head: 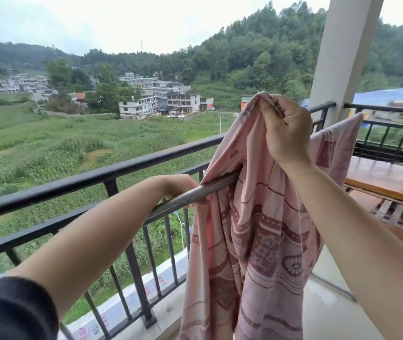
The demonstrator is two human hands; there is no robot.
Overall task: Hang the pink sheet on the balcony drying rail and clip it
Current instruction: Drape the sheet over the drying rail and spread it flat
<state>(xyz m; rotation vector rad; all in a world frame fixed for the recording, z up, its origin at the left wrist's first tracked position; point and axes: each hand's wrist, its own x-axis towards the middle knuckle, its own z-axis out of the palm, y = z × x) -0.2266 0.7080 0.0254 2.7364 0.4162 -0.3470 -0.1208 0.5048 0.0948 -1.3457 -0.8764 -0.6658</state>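
Pink sheet (pixel 252 241): patterned in darker maroon bands and floral motifs; draped over the drying rail (pixel 183 198), a bare metal tube running just inside the balcony railing (pixel 92 177). Most of the fabric hangs bunched below the tube toward the floor; 1 further stretch lies spread along the rail to the right, toward the pillar (pixel 342 52).

Right hand (pixel 286 128): raised above the rail, fist clenched around a gathered fold of the sheet, lifting it into a peak.

Left hand (pixel 178 187): at the rail, beside the sheet's left edge, fingers curled over the tube; fingertips hidden behind tube and fabric, so whether it also pinches the cloth cannot be told. Dark sleeve (pixel 11 310) pushed up the left forearm.

Wooden bench (pixel 386 180): to the right, beyond the sheet, with small shiny items on top, too small to identify.

Clips: none on the sheet in the visible part.

Beyond the railing: green fields, buildings, wooded hills.
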